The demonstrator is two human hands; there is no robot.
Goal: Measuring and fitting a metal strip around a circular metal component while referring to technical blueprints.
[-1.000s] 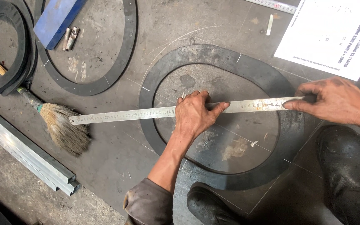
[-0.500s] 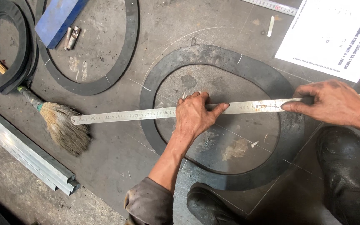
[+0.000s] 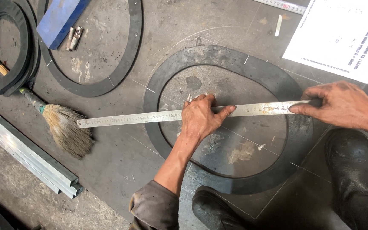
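Note:
A long steel ruler [image 3: 128, 118] lies across a black oval rubber ring [image 3: 277, 81] on a grey metal sheet [image 3: 124, 166]. My left hand [image 3: 200, 118] presses flat on the ruler near its middle, fingers spread, with something small pinched at the fingertips above the ruler's edge. My right hand [image 3: 337, 104] presses the ruler down on the ring's right side, fingers pointing left. Thin scribed lines cross the sheet under the ring.
A paint brush [image 3: 62, 125] lies left of the ruler's end. More rubber rings [image 3: 107, 83] and a blue block [image 3: 58, 19] sit at the upper left, aluminium bars [image 3: 26, 157] at the left edge, a white printed sheet [image 3: 341, 34] upper right. My black boots [image 3: 354, 179] stand at the bottom.
The ruler has slid slightly to the right under both hands. Nothing else has moved.

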